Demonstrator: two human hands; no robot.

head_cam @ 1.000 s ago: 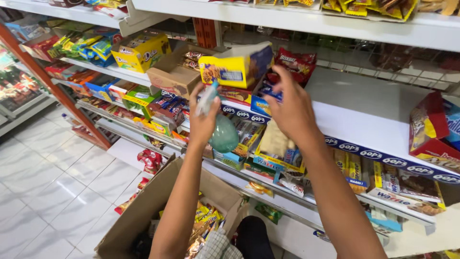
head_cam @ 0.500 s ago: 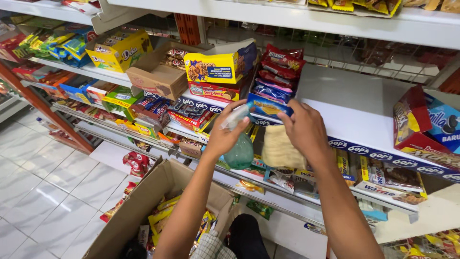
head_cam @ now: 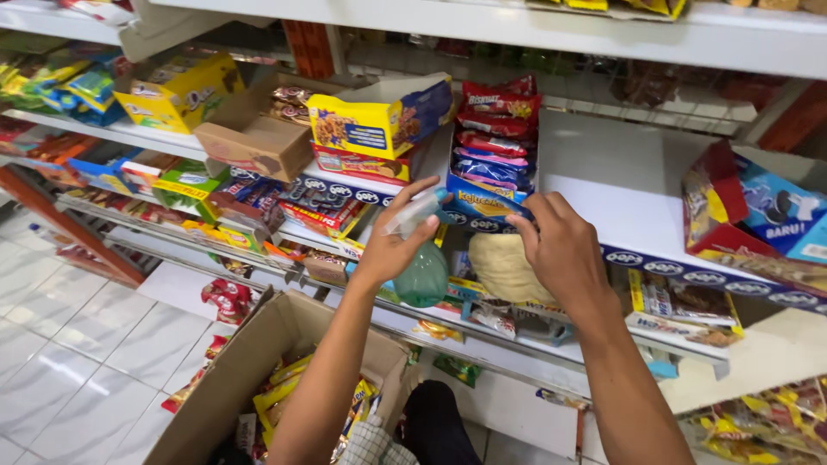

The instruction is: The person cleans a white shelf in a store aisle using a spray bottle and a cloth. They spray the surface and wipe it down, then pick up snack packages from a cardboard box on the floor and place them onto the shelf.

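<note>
Both hands were raised before the white shelf (head_cam: 620, 185) of packaged snacks. Left hand (head_cam: 392, 250) was closed round the neck of a translucent green plastic spray bottle (head_cam: 422, 275), its pale trigger head (head_cam: 412, 211) projecting above the thumb and its rounded body hanging below the palm. Right hand (head_cam: 564, 250), fingers curled, gripped a crumpled cream-yellow cloth (head_cam: 504, 267) that bulged out to the left of the palm, close beside the bottle but apparently not touching it. Just beyond the right fingertips lay a flat blue biscuit packet (head_cam: 482, 200) at the foot of a stack of red and blue packets (head_cam: 498, 129); further left stood a yellow cardboard display carton (head_cam: 370, 120). Below both forearms sat an open brown cardboard box (head_cam: 258, 370) holding bright wrappers.

Judged from its form, the bottle would be light, rigid and smooth, perhaps slippery if wet; the narrow neck under the trigger offers the surest hold. Soft and limp, the cloth can be bunched anywhere and is not fragile.
</note>
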